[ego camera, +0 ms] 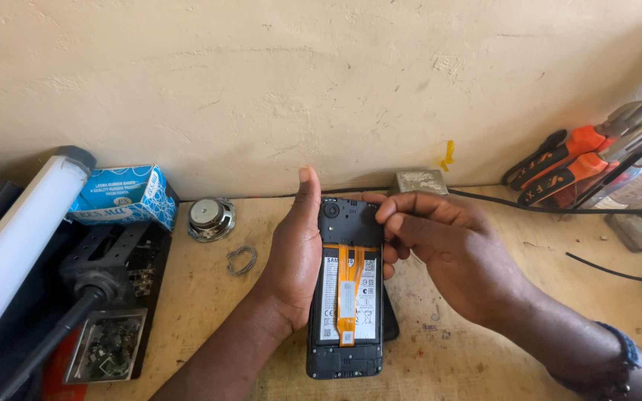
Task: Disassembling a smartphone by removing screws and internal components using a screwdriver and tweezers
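An opened phone [348, 297] with its back cover off lies upright in the middle of the wooden bench; a white battery and an orange flex ribbon [347, 297] show inside. My left hand [295, 256] cups the phone's left edge, thumb pointing up along the side. My right hand [447, 252] reaches in from the right, fingertips pinched at the phone's upper right corner next to the black camera plate. Whether the fingers hold a small part or tool is hidden.
At left stand a white tube lamp [20, 241], a blue box [124, 197], a black holder with a tray of small parts [109, 349], a small round speaker [209, 217] and a wire ring [241, 260]. Orange-handled pliers [581, 160], a black cable [559, 208] and a small grey block [421, 182] lie at the back right.
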